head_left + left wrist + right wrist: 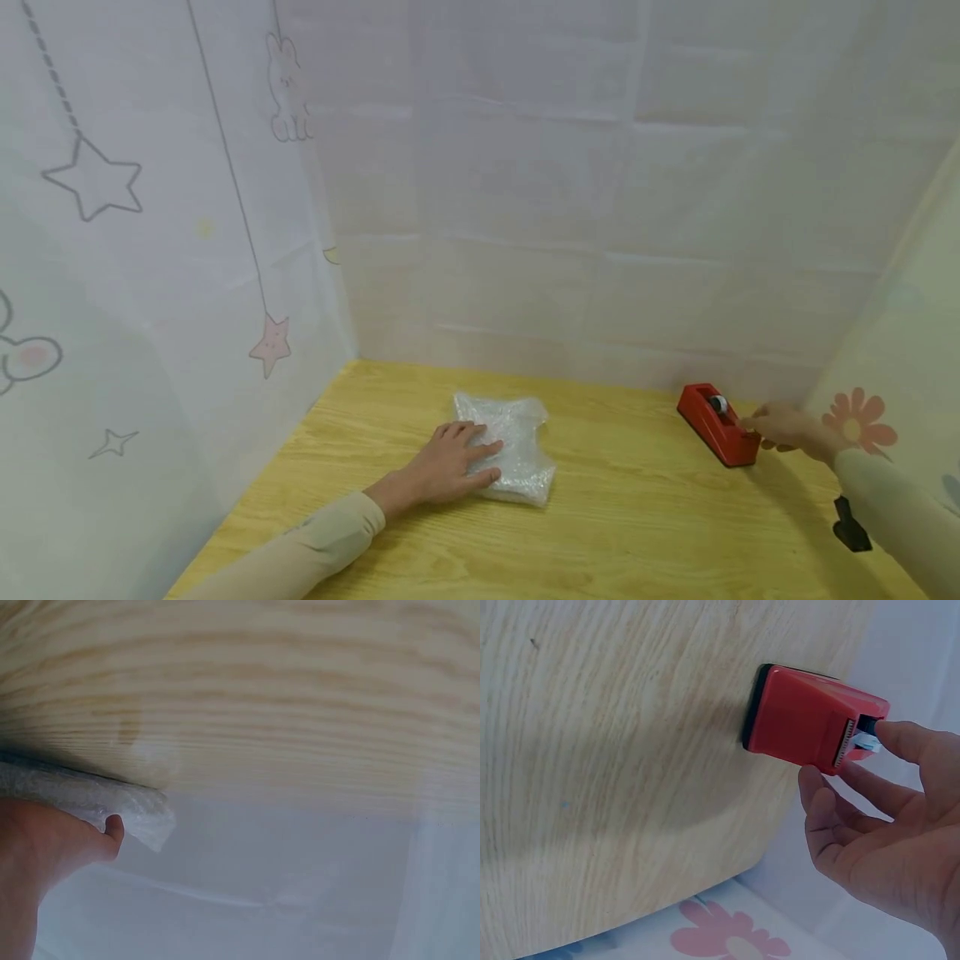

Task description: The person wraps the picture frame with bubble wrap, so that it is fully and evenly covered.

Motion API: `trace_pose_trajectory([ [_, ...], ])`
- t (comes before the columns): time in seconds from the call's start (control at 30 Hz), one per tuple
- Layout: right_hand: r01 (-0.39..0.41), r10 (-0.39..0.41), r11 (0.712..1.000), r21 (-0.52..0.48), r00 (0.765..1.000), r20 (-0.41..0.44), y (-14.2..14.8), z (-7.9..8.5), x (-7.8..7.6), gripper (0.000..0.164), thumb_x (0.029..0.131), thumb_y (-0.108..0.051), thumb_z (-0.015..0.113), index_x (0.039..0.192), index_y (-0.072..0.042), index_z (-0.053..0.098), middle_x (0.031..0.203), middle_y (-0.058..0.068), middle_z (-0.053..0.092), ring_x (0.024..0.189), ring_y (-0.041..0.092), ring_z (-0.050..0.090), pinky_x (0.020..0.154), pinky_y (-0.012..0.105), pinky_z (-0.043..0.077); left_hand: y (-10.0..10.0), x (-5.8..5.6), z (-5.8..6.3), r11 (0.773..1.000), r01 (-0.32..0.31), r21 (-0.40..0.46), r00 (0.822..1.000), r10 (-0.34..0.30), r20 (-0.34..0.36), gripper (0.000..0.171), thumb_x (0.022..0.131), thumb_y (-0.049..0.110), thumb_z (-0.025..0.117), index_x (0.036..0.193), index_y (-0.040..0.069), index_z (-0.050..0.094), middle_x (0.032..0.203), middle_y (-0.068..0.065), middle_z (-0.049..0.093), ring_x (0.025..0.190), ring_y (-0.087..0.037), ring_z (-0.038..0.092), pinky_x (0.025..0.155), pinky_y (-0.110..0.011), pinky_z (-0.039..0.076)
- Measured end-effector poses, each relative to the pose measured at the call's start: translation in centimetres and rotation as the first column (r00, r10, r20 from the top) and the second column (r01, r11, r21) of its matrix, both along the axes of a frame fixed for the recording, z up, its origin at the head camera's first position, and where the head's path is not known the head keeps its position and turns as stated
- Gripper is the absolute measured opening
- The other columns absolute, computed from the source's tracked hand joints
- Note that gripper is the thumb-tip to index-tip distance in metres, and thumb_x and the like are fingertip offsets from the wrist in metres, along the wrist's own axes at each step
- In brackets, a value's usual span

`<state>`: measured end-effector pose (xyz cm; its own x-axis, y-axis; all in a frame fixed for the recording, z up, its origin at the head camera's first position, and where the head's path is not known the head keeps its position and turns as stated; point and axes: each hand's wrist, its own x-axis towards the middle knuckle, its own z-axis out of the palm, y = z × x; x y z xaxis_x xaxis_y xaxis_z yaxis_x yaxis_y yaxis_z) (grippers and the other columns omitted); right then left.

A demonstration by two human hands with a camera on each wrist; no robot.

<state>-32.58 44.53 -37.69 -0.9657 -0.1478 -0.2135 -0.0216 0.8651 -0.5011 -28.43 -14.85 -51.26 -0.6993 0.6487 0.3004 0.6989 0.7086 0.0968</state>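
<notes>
The left hand (450, 462) lies flat with straight fingers on the bubble wrap (517, 454), pressing it down on the table (637, 533). The right hand (787, 429), well off to its right, has a fingertip on the tape end at the red dispenser (716, 422); its other fingers are loosely bent. A quick pull could drag the dispenser along, since nothing holds it. If the left hand lifts, the wrap might spring open.
</notes>
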Motion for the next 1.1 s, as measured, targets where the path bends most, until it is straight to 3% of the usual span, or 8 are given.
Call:
trace_pose_trajectory([
  [0.13, 0.025, -0.026, 0.998, -0.055, 1.000, -0.014, 0.2, -0.9, -0.1, 0.034, 0.103, -0.018, 0.060, 0.106, 0.015, 0.068, 0.083, 0.006, 0.063, 0.071, 0.020, 0.059, 0.061, 0.034, 0.051, 0.0, 0.0, -0.2, 1.000, -0.001, -0.003, 1.000, 0.001, -0.008, 0.066, 0.104, 0.067, 0.028, 0.153, 0.029, 0.049, 0.155, -0.013, 0.041, 0.140, -0.034, 0.036, 0.109, -0.059, 0.029],
  [0.23, 0.016, -0.020, 0.996, -0.085, 0.999, -0.044, 0.4, -1.1, 0.0, 0.029, 0.102, -0.013, 0.060, 0.103, 0.015, 0.068, 0.078, 0.006, 0.062, 0.067, 0.019, 0.056, 0.061, 0.035, 0.052, 0.0, -0.1, -0.3, 1.000, -0.003, -0.005, 1.000, 0.002, -0.015, 0.066, 0.104, 0.067, 0.027, 0.153, 0.029, 0.049, 0.155, -0.013, 0.041, 0.140, -0.033, 0.036, 0.109, -0.059, 0.029],
  [0.47, 0.014, -0.021, 0.996, -0.084, 0.997, -0.073, 0.5, -0.9, 0.0, 0.027, 0.098, -0.008, 0.065, 0.103, 0.019, 0.068, 0.094, 0.016, 0.071, 0.084, 0.029, 0.068, 0.075, 0.045, 0.059, 0.2, -0.1, -0.1, 1.000, 0.004, -0.002, 1.000, -0.004, -0.009, 0.065, 0.104, 0.067, 0.028, 0.154, 0.030, 0.048, 0.155, -0.013, 0.040, 0.141, -0.033, 0.035, 0.110, -0.059, 0.028],
  [0.67, 0.081, -0.088, 0.981, -0.179, 0.996, -0.030, 0.5, -0.7, 0.2, 0.019, 0.095, 0.000, 0.066, 0.093, 0.018, 0.070, 0.089, 0.014, 0.071, 0.083, 0.029, 0.069, 0.073, 0.041, 0.060, 0.5, -0.2, -0.1, 1.000, 0.011, -0.016, 1.000, -0.012, -0.023, 0.065, 0.105, 0.066, 0.027, 0.154, 0.030, 0.048, 0.155, -0.012, 0.041, 0.141, -0.033, 0.035, 0.110, -0.058, 0.029],
  [0.87, 0.204, -0.177, 0.903, -0.377, 0.979, 0.106, 1.0, -0.2, 0.2, 0.018, 0.095, 0.006, 0.060, 0.098, 0.023, 0.065, 0.091, 0.015, 0.069, 0.086, 0.029, 0.067, 0.078, 0.043, 0.059, 0.8, -0.3, -0.2, 1.000, 0.016, -0.008, 1.000, -0.016, -0.022, 0.065, 0.105, 0.066, 0.027, 0.154, 0.029, 0.048, 0.155, -0.013, 0.041, 0.141, -0.033, 0.035, 0.110, -0.058, 0.029],
  [1.1, 0.279, -0.168, 0.784, -0.555, 0.955, 0.244, 1.6, 0.3, 0.5, 0.019, 0.102, 0.004, 0.054, 0.105, 0.020, 0.062, 0.100, 0.017, 0.066, 0.093, 0.031, 0.066, 0.092, 0.052, 0.052, 0.7, -0.4, -0.1, 1.000, 0.008, -0.022, 1.000, -0.008, -0.027, 0.066, 0.105, 0.066, 0.026, 0.155, 0.029, 0.047, 0.155, -0.013, 0.041, 0.141, -0.033, 0.035, 0.110, -0.058, 0.029],
])
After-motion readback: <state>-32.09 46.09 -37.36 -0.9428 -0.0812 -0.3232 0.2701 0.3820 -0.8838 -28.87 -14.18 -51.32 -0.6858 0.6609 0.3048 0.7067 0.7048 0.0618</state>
